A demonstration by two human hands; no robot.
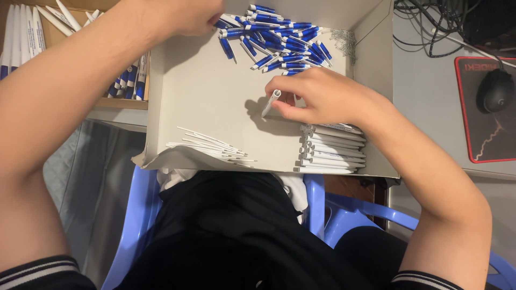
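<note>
This looks like a small home workplace for piecework pen assembly. A flat cardboard box (199, 96) rests across the lap of a person seated on a blue plastic chair (137, 215), holding sorted heaps of pen parts. Beside it stands a grey desk (430, 96) with a computer mouse (495, 90) on a red-edged mouse pad (478, 134) and tangled cables (430, 27).

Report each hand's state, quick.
Left hand: fingers closed at the pile of blue pen parts; what it grips cannot be told.
Right hand: pinching a white pen barrel.
</note>
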